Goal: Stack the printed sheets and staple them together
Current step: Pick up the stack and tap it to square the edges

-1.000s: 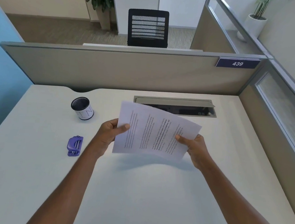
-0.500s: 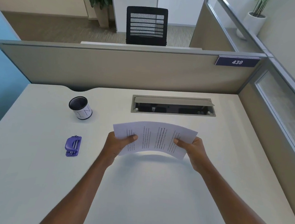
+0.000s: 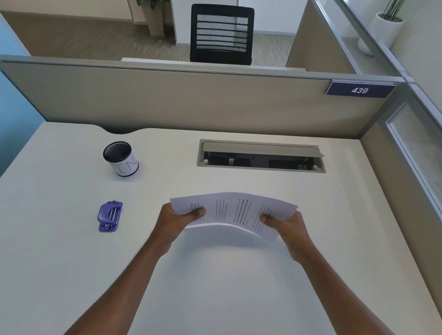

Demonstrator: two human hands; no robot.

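Printed sheets (image 3: 233,213): white, text sideways, bowed upward in the middle, held above the counter (image 3: 230,288) near its centre; shadow cast beneath. Left hand (image 3: 176,223): clamped on the sheets' left edge, thumb on top. Right hand (image 3: 289,230): clamped on the sheets' right edge, thumb on top. Stapler (image 3: 109,216): purple, lying on the counter well left of the left hand, apart from the sheets. Pen cup (image 3: 121,158): black mesh with white label, upright, beyond the stapler. Cable hatch (image 3: 262,156): grey, lid raised, set in the counter's far side.
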